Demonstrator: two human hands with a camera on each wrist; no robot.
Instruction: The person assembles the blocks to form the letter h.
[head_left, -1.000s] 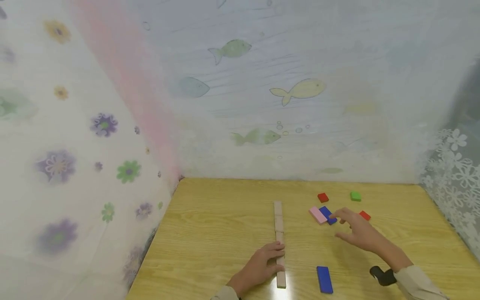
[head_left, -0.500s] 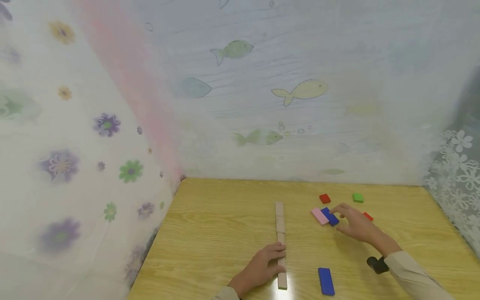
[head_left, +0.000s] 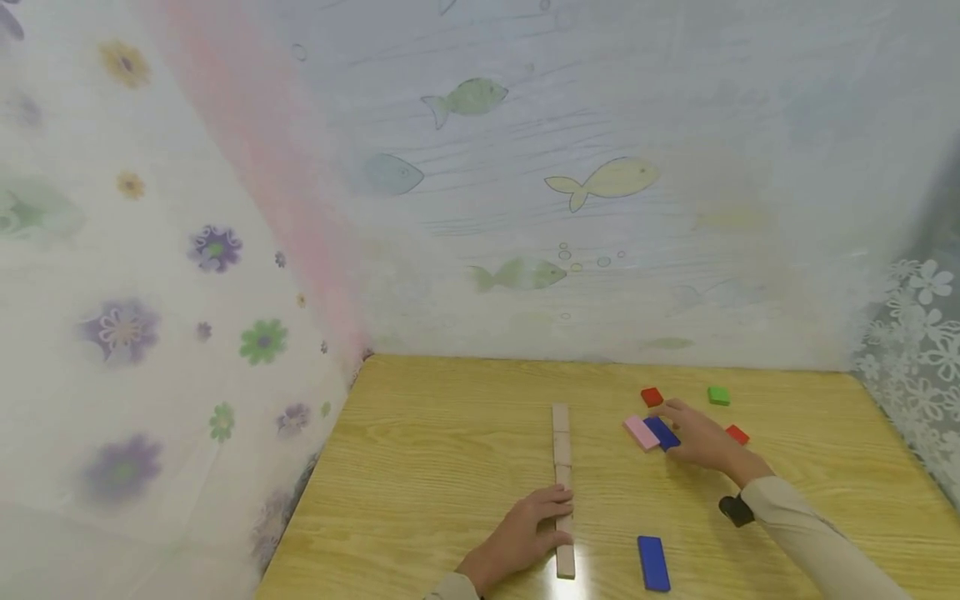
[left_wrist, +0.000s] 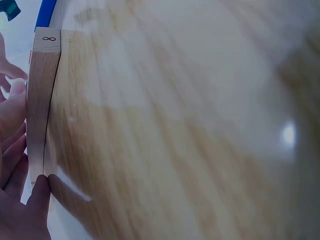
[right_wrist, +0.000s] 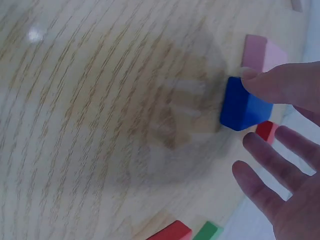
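Note:
A straight row of plain wooden blocks [head_left: 562, 448] lies end to end on the table. My left hand [head_left: 519, 532] rests on its near part, the extended fingers and thumb touching the wood. In the left wrist view, a wooden block [left_wrist: 42, 90] has a figure 8 marked on its end. My right hand [head_left: 703, 440] is over a blue block [head_left: 663, 433], thumb at its near end and index finger by its far end. The thumb [right_wrist: 265, 82] overlaps the edge of this block in the right wrist view; the other fingers are spread. A pink block [head_left: 642, 433] lies right against it.
A red block [head_left: 652, 397] and a green block [head_left: 718, 396] lie farther back. Another red block [head_left: 737, 434] is beside the right hand. A second blue block [head_left: 654, 564] sits near the front. A painted wall hanging [head_left: 600, 317] stands along the table's back edge.
My right hand has moved left and down onto the blue block, its thumb and index finger coming to the block's two ends. The left hand keeps its place on the wooden row.

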